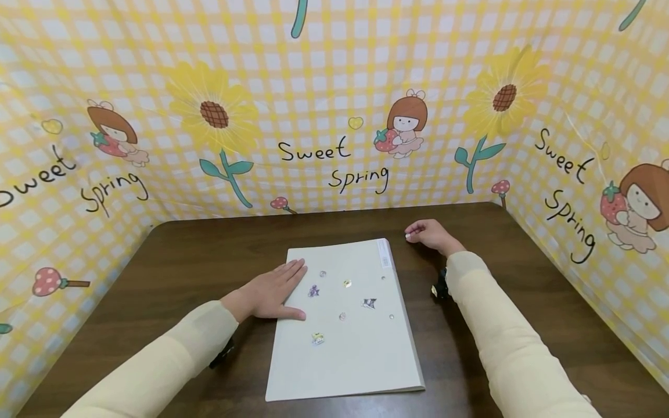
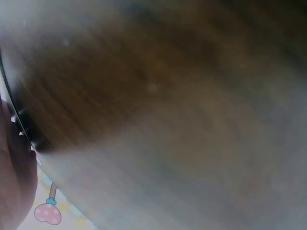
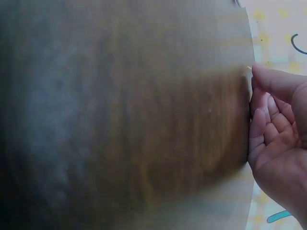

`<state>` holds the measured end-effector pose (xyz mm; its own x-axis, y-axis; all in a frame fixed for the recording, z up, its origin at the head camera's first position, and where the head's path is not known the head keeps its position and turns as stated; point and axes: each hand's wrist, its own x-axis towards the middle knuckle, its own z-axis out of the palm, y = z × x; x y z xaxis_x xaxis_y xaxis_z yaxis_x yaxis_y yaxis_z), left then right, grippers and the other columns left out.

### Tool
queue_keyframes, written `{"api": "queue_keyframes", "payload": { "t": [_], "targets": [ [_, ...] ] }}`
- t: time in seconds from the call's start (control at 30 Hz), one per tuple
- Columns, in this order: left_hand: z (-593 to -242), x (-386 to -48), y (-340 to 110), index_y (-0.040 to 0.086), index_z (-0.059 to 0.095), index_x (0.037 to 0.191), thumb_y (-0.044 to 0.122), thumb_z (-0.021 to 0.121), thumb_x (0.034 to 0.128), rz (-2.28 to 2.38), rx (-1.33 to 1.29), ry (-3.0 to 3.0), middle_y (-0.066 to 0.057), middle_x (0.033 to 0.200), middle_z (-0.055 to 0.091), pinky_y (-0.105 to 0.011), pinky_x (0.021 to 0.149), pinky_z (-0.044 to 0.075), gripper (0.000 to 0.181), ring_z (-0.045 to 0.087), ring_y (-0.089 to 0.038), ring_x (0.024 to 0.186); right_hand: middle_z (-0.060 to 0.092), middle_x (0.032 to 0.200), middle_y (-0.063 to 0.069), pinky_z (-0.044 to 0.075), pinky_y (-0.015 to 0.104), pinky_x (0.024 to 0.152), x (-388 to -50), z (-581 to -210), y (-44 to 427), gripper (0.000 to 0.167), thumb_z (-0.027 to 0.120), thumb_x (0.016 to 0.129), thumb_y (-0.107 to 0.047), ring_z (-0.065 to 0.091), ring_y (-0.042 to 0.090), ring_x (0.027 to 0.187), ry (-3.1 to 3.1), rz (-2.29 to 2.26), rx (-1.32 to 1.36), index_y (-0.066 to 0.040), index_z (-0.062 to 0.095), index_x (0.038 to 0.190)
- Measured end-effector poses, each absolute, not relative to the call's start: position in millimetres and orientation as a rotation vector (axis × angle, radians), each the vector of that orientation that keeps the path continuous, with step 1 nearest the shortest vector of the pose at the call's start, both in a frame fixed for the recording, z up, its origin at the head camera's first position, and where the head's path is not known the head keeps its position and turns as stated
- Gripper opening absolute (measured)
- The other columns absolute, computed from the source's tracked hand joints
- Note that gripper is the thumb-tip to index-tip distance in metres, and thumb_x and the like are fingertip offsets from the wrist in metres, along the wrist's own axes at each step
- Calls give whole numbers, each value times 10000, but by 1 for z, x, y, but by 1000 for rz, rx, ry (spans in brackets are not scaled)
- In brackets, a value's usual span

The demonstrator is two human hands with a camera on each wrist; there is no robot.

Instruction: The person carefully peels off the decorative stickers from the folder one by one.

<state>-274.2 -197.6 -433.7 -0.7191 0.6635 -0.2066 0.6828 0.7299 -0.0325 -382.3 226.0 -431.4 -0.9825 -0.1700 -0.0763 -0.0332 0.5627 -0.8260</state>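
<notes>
Yellow-white gingham cloth (image 1: 313, 75) hangs behind, wrinkled. Dark wood-grain table (image 1: 225, 238) has slight sheen. White pad (image 1: 340, 368) lies mid-table: thin, rectangular, smooth; probably light, fairly stiff, liable to slide, best held by a long edge. Left hand (image 1: 275, 291) rests flat over its left edge, fingers straight, thumb spread, gripping nothing. Right hand (image 1: 431, 235) is just beyond the pad's top right corner, fingers curled, thumb and fingertip pinching. Glossy-looking flat stickers (image 1: 369, 303) dot the pad, some roundish and clear. Tiny white piece (image 1: 407, 235) sits in the pinch, unidentifiable; likely feather-light, easily dropped, best taken by its rim.
</notes>
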Motion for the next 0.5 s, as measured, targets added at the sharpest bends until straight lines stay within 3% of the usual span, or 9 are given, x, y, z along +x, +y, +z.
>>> {"api": "queue_keyframes", "payload": {
  "t": [0.5],
  "targets": [
    [-432,-273,-197,52,114,1560,871,322,785,-150,1077,2751,-118,1620,56,-414,1155,164,1146,58,-263,1474,609,897,78,432,292,731,-382,-434,224,180,660,912,-43,517,191,814,2679,-1332,-163,56,640,1061]
  ]
}}
